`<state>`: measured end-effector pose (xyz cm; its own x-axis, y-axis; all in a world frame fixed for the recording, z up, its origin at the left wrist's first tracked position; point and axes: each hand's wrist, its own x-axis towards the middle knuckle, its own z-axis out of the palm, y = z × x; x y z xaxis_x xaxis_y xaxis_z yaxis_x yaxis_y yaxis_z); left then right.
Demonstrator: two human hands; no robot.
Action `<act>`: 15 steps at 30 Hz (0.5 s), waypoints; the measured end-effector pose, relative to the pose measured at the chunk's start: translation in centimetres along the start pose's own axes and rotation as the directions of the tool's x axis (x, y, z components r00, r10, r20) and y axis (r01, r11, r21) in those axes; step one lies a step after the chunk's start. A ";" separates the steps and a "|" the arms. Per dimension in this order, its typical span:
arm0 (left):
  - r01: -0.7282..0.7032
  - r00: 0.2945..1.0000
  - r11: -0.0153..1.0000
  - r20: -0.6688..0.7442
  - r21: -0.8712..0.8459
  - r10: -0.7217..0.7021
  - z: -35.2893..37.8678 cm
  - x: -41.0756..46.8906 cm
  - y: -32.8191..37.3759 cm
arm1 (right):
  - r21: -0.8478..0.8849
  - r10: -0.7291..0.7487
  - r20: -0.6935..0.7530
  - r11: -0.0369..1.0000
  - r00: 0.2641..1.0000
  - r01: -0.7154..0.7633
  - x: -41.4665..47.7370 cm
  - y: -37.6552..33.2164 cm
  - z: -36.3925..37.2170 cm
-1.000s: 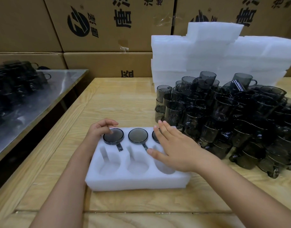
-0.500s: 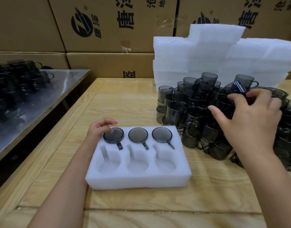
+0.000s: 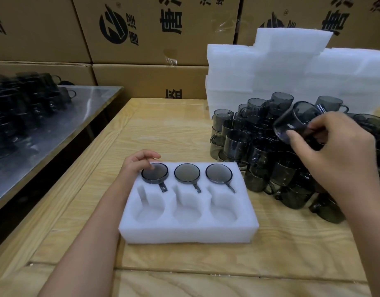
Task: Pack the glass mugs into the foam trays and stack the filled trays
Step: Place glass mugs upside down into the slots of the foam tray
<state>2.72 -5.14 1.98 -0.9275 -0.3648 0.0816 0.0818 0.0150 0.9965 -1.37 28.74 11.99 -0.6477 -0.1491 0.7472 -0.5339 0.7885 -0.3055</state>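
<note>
Several cardboard boxes with dark print fill the back wall. Before them runs a wooden table, and a steel table stands to its left, carrying a blurred cluster of dark glassware. At the far right of the wooden table rises a foam stack of white slabs. Just in front of it is a pile of smoky glass mugs, some upright and some on top of others.

Near the table's front edge lies a white foam tray with six round pockets in two rows, just left of the pile. Its three near pockets hold nothing.

One right hand is raised over the pile, fingers and thumb curled round a tilted mug lifted clear of the rest, its mouth turned up and to the right. The left hand rests on the tray's far left corner, fingers loosely bent and gripping nothing, with a fingertip at the edge of the nearest seated glass.

Three mugs sit sunk in the far row, one per pocket, their handles lying in the slots that point toward the near row.
</note>
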 end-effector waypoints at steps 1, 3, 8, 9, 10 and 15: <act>0.002 1.000 1.000 0.001 0.008 -0.002 0.0 0.0 0.0 | 0.089 -0.047 -0.021 0.995 0.999 0.049 -0.6 -0.8 -0.4; 0.003 1.000 1.000 0.003 0.016 -0.003 -0.1 0.0 0.0 | 0.259 -0.097 0.024 0.962 0.995 0.087 -2.0 -2.5 -0.5; 0.007 1.000 1.000 -0.005 0.023 -0.007 -0.1 0.0 0.1 | 0.438 -0.184 0.224 0.896 0.957 0.070 -5.4 -4.3 1.7; 0.007 1.000 1.000 -0.006 0.025 -0.007 -0.1 0.0 0.1 | 0.452 -0.170 0.240 0.891 0.956 0.045 -6.0 -4.3 2.1; 0.008 1.000 1.000 -0.005 0.029 -0.008 -0.1 0.0 0.1 | 0.452 -0.149 0.254 0.892 0.956 0.019 -6.5 -4.4 2.5; 0.009 1.000 0.999 0.005 0.037 -0.009 -0.1 0.0 0.2 | 0.417 -0.177 0.334 0.908 0.926 0.023 -7.4 -4.8 3.2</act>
<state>2.79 -5.17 2.16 -0.9301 -0.3601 0.0728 0.0600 0.0465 0.9971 4.21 24.10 6.04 -0.6868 -0.4765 0.5489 -0.7268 0.4637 -0.5068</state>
